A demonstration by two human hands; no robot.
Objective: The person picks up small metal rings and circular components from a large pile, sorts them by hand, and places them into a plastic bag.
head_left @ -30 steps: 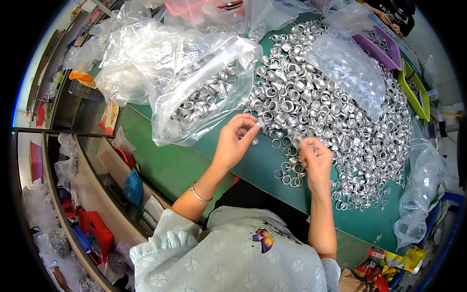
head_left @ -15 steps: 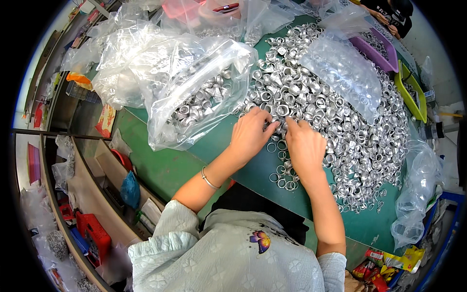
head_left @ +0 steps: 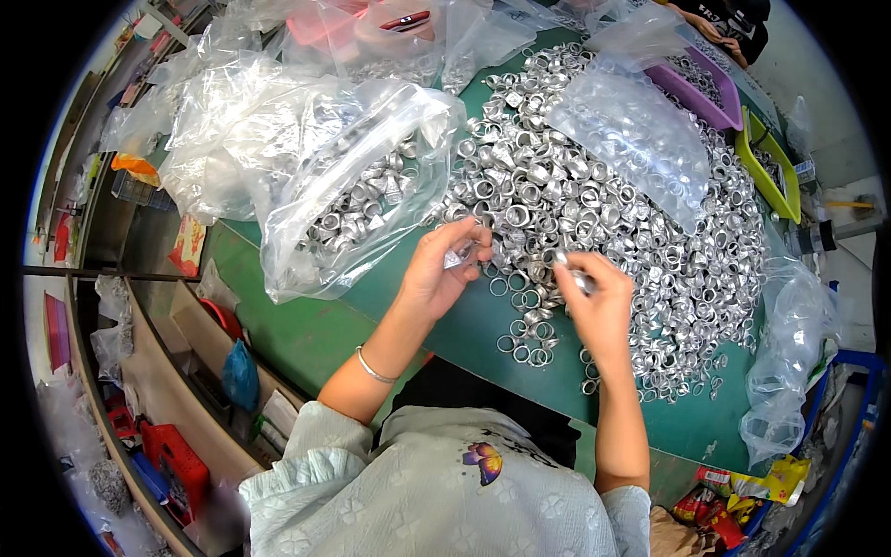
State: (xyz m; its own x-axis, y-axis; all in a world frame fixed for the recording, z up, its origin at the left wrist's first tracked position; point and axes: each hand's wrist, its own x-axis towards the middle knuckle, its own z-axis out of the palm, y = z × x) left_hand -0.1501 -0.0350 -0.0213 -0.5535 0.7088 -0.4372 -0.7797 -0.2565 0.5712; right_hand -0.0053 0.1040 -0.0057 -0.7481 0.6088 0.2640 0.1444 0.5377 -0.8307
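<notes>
A broad heap of silver-coloured metal rings (head_left: 670, 269) covers much of the green table (head_left: 445, 327). At its near edge my left hand (head_left: 444, 271) is raised palm up, fingers curled round silver rings. Across a small gap, my right hand (head_left: 601, 302) pinches a ring between thumb and fingers, slightly blurred. A few thin plain rings (head_left: 540, 356) lie apart from the heap, between and below my hands. To the left of my left hand, an open clear plastic bag (head_left: 295, 255) has more chunky rings (head_left: 364, 202) inside.
Crumpled clear bags (head_left: 223, 121) cover the far left. A bubble-textured clear sheet (head_left: 636, 148) lies on the heap. A purple basket (head_left: 719, 110) and a yellow-green basket (head_left: 787, 186) stand at the right. Another person's hand (head_left: 733, 46) shows at the far right. Shelves (head_left: 176, 357) flank the left side.
Both hands have lifted from the heap's edge and moved apart. My left hand has turned palm up with rings in it; my right hand has come back with a ring. The view has shifted slightly.
</notes>
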